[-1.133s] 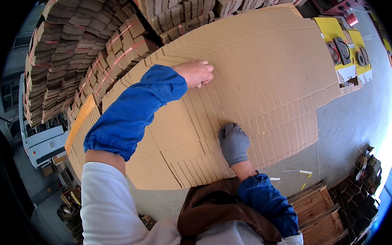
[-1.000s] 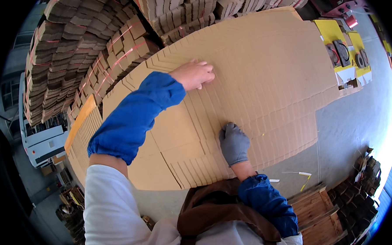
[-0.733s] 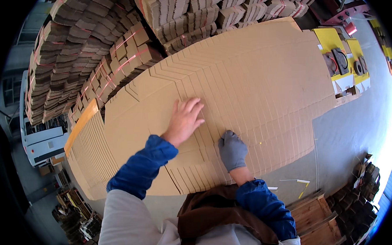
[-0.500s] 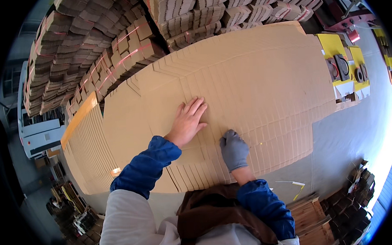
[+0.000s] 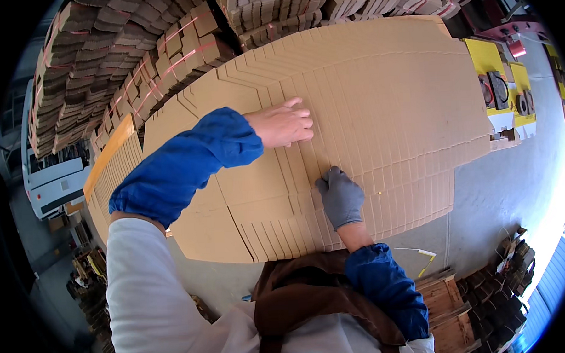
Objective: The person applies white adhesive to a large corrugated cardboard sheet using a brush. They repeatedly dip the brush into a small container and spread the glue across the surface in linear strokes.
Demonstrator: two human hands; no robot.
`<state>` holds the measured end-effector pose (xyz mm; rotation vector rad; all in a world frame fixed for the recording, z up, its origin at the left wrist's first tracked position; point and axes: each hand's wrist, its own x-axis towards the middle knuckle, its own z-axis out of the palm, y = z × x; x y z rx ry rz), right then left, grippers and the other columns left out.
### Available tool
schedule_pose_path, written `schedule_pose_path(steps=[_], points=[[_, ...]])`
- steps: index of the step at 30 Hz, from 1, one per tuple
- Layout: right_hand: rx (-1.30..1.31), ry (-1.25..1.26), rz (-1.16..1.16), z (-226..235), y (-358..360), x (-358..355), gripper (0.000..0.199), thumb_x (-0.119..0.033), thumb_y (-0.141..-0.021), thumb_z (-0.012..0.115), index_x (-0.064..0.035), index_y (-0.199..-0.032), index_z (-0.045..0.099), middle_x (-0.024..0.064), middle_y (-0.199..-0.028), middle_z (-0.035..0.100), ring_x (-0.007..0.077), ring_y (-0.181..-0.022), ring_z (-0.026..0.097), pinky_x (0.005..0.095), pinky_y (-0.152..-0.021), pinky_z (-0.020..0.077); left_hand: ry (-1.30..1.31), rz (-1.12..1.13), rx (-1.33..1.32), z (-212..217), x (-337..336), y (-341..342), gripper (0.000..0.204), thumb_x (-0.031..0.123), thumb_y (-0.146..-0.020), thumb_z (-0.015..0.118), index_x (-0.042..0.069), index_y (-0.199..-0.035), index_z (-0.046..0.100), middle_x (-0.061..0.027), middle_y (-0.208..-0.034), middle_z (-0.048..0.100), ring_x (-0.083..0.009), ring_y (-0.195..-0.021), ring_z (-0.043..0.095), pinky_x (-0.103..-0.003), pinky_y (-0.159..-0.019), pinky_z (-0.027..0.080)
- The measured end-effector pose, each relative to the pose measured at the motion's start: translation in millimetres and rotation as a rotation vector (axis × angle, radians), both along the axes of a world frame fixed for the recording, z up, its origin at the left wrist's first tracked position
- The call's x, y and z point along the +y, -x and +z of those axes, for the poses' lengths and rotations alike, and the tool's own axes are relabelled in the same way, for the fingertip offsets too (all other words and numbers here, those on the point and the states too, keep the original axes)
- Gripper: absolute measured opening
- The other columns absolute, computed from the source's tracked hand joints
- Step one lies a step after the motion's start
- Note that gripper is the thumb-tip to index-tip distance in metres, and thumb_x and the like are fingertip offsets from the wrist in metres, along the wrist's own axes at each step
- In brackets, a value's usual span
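Note:
Fanned, overlapping flat cardboard sheets (image 5: 405,102), brown with creased lines and slots, spread across the middle in front of me. My left hand (image 5: 283,123), bare below a blue sleeve cover, rests on the sheets near their stepped edges. Its fingers point right, slightly bent and a little apart, holding nothing that I can see. Nearer to me and to the right, my right hand (image 5: 341,198) wears a grey glove. Its fingers are curled closed against the cardboard; whether they pinch a sheet edge or something small is hidden.
Tall stacks of bundled cardboard (image 5: 188,45) stand behind the sheets. Yellow-topped boxes (image 5: 486,57) with dark tape rolls sit at the far right. A wooden pallet (image 5: 449,305) lies at the lower right, and a pale machine (image 5: 57,186) stands at the left.
My left hand has slid forward and slightly right, its forearm now lying more across the sheets and its fingers more bent. My right hand stays closed in nearly the same place.

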<state>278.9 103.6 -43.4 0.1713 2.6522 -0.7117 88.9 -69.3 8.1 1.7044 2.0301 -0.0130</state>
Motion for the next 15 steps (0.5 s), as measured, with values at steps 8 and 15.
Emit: schedule_pose_path(steps=[8, 15], points=[[0.052, 0.003, -0.012, 1, -1, 1, 0.029, -0.036, -0.087, 0.066, -0.0101, -0.089, 0.054, 0.0103, -0.079, 0.067, 0.0302, -0.07, 0.069, 0.0419, -0.057, 0.0546, 0.044, -0.092, -0.164, -5, 12, 15, 0.014, 0.017, -0.081, 0.07, 0.015, -0.078, 0.057, 0.0028, -0.083, 0.053, -0.0167, -0.095, 0.049, -0.038, -0.092, 0.034], [0.075, -0.024, 0.011, -1, -1, 0, 0.03, -0.037, -0.087, 0.066, -0.0091, -0.089, 0.054, 0.01, -0.078, 0.066, 0.0297, -0.068, 0.069, 0.0411, -0.056, 0.0545, 0.068, -0.063, -0.247, -13, 13, 19, 0.015, 0.015, -0.079, 0.07, 0.014, -0.077, 0.056, 0.0024, -0.082, 0.053, -0.0174, -0.095, 0.048, -0.039, -0.091, 0.032]])
